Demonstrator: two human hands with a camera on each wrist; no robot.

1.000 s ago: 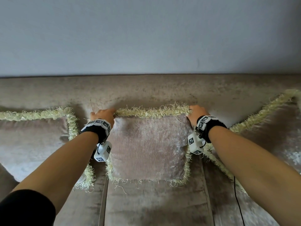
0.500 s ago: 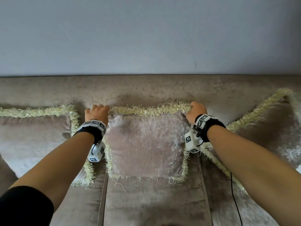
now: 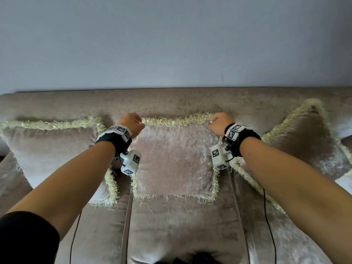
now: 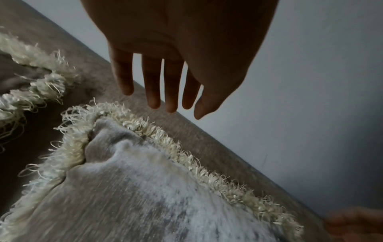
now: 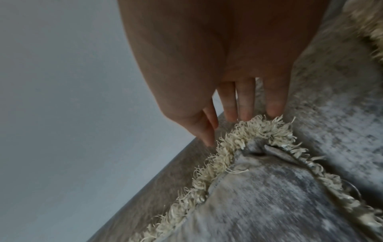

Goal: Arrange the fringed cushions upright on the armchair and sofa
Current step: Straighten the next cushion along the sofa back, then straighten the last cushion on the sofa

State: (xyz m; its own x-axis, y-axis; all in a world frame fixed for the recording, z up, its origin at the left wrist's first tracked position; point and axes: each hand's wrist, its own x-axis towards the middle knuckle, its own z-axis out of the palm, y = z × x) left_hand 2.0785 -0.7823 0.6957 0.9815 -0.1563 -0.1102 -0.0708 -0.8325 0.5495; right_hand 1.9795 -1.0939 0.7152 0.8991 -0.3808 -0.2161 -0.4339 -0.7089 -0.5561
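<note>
A beige velvet cushion with cream fringe [image 3: 175, 159] stands upright against the sofa backrest [image 3: 171, 103], in the middle of the seat. My left hand [image 3: 131, 124] hovers at its top left corner. In the left wrist view the fingers [image 4: 152, 91] are straight and just above the cushion [image 4: 134, 188], not touching it. My right hand [image 3: 219, 123] is at the top right corner. In the right wrist view its straight fingertips [image 5: 246, 113] brush the fringe of the cushion [image 5: 269, 204]. Neither hand holds anything.
A larger fringed cushion [image 3: 51, 149] leans on the backrest to the left. Another [image 3: 304, 141] stands tilted on one corner to the right. A grey wall [image 3: 171, 44] rises behind the sofa. Thin black cables hang from both wrists over the seat.
Both hands held the middle cushion's top corners before. Now they have let go, and the fingers are straight. The cushion stays upright.
</note>
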